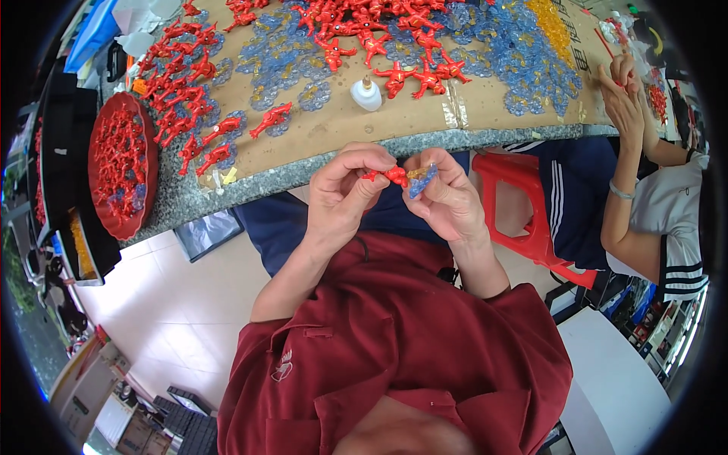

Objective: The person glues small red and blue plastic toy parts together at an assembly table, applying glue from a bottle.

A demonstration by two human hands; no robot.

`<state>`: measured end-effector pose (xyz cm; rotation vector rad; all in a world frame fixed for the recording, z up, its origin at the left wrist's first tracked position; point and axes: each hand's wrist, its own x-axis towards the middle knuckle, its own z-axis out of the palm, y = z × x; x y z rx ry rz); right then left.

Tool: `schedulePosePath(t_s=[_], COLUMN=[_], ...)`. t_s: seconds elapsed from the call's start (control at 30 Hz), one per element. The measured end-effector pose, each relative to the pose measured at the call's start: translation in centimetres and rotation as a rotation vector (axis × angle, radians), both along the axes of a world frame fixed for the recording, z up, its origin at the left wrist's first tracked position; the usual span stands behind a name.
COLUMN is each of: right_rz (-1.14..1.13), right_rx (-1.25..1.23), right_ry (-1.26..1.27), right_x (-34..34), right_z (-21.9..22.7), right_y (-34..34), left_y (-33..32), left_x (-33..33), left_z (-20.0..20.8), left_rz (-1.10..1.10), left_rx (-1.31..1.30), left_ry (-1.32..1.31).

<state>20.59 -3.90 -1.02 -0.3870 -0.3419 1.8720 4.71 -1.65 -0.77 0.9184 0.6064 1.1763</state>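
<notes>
Fingers of the left hand (349,186) pinch a small red figure (395,175) narrowly between thumb and forefinger, while the right hand (453,201) grips a clear blue disc (422,183) with a yellowish middle; both pieces are held in front of the table (485,137), past its near edge, and whether they touch is too small to tell. A slack pinch could drop either one to the lap or floor, and uneven pressure could set the figure crooked on the disc. Beyond, a white squeeze bottle (366,95) stands upright on the cardboard (303,136); a careless reach across might tip it, and if it holds glue, a spill could smear the red figures nearby. Farther right lie heaped blue discs (523,72), whose loose edges might snag and scatter if brushed. At left sits a red dish (123,229), crowded enough that a bump could spill pieces.
</notes>
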Motion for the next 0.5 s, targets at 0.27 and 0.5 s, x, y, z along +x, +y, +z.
schedulePosePath(t_s=[0.27,0.5], right_rz=[0.067,0.100], right_rx=[-0.118,-0.138], right_ry=[0.055,0.130], right_x=[0.06,-0.12], right_z=[0.02,-0.01], right_y=[-0.08,-0.13], left_y=[0.09,0.16], left_x=[0.15,0.07], left_z=[0.32,0.80], left_rz=[0.056,0.043], left_rx=[0.183,0.207], left_ry=[0.091,0.130])
